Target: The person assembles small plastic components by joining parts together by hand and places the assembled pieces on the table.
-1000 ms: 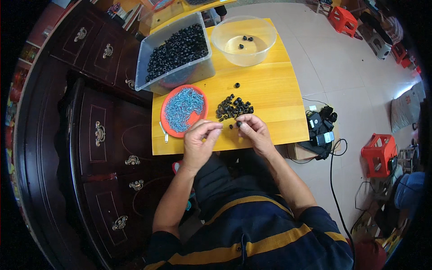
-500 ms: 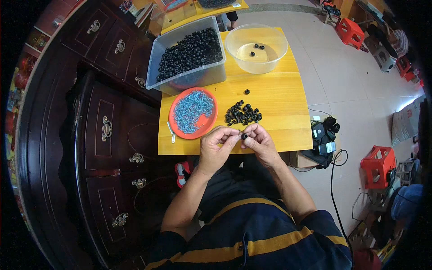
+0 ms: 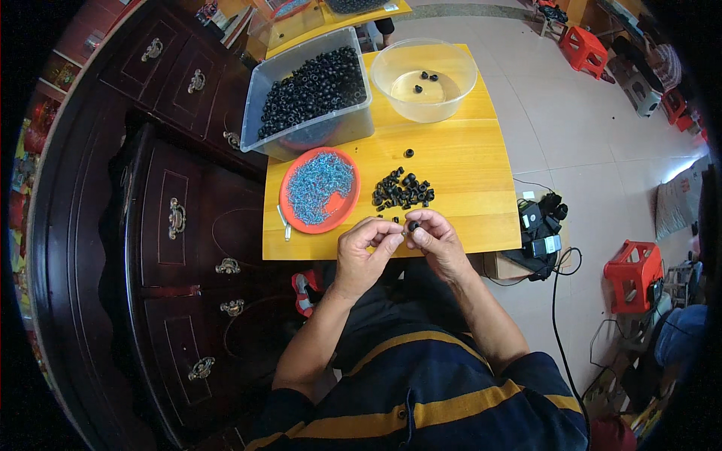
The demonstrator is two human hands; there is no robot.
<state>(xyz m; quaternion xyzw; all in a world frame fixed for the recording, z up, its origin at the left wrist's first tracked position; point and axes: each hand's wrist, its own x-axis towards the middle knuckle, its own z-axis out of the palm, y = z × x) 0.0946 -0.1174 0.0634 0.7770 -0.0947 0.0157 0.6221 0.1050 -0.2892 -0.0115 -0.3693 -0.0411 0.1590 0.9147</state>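
My right hand point(image 3: 440, 246) pinches a small round black plastic part point(image 3: 414, 225) between thumb and fingertips over the table's near edge. Close against it, my left hand point(image 3: 365, 255) is closed with thumb and forefinger together; a tiny thing seems to be at its fingertips, too small to name. Just beyond my hands lies a loose pile of black plastic parts point(image 3: 404, 189), with a single black part point(image 3: 409, 153) apart from it. To the left, a red oval plate point(image 3: 356, 197) holds many tiny blue and silvery pieces point(image 3: 320, 184).
A grey plastic bin point(image 3: 323, 134) full of black parts stands at the back left of the yellow table point(image 3: 466, 188). Beside it is a clear round tub point(image 3: 425, 111) with a few black parts point(image 3: 419, 89). Dark wooden drawers point(image 3: 177, 218) line the left; red stools point(image 3: 633, 276) stand right.
My fingertips have drawn slightly apart, and the black part has shifted a little to the right with my right hand. The view has moved slightly; the pile and containers stay put.
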